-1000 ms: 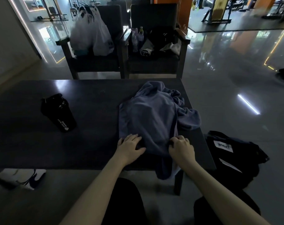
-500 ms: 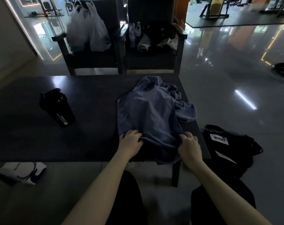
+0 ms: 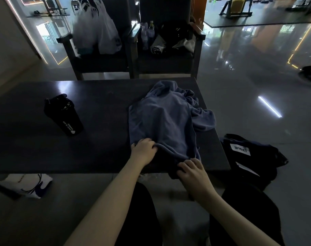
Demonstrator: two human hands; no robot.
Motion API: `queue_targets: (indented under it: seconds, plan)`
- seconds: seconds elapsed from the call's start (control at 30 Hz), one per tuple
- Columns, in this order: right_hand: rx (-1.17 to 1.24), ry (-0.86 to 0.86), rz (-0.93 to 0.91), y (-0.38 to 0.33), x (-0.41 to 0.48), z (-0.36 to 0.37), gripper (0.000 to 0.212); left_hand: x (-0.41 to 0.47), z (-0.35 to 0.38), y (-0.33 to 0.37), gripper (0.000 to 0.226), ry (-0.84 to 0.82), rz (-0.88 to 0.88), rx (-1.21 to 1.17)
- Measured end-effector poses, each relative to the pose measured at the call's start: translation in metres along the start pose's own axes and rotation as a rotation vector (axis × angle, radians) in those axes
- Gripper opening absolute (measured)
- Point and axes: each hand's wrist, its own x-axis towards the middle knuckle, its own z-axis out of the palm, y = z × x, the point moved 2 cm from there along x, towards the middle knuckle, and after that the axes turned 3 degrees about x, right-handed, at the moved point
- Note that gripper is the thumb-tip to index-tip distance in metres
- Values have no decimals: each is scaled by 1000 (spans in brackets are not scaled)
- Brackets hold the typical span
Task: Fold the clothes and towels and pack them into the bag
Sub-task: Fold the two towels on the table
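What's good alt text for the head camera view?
The left hand and right hand grip the near edge of a crumpled blue garment on a dark table. A black shaker bottle stands to its left; a black bag sits on the floor at right.

A: The cloth?
B: Blue, rumpled, on table, right end; left hand grips near edge, right hand grips hem at table lip.
A: The bag?
B: Black, on floor right of table. A shaker stands left.
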Motion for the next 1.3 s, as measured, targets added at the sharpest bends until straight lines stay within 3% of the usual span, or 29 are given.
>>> queue_targets:
  seconds: [0.13,0.23,0.3,0.43,0.53,0.67,0.77,0.9,0.97,1.07,1.17,1.3]
  plan:
    - [194,62,95,9,2,-17,23,0,-5,2,39,-12,4,11]
    - [470,92,256,22,3,-34,17,4,-14,-1,34,-13,-17,15]
    - [678,75,374,32,3,-46,10,7,-24,-2,31,42,-59,30]
    - [932,41,499,51,9,-69,17,10,-39,-3,32,152,-165,79]
    - [983,-18,568,62,14,-70,12,7,-36,-2,40,172,-211,109]
    - [1072,152,713,66,22,-70,16,-17,-29,5,38,410,-197,65]
    - [1107,220,776,68,30,-69,13,-32,-12,21,30,230,-21,-49]
    - [1126,265,775,64,41,-69,12,-31,13,55,69,-9,28,-72]
    - [1111,278,736,62,45,-72,13,-26,20,72,85,-32,-22,-196]
    - [1061,310,687,62,47,-80,16,-22,27,91,93,90,-110,-372]
    - [1061,319,642,66,48,-87,23,-23,28,101,87,154,-224,-462]
    - [1006,280,614,71,50,-85,22,-22,20,106,53,218,-302,-494]
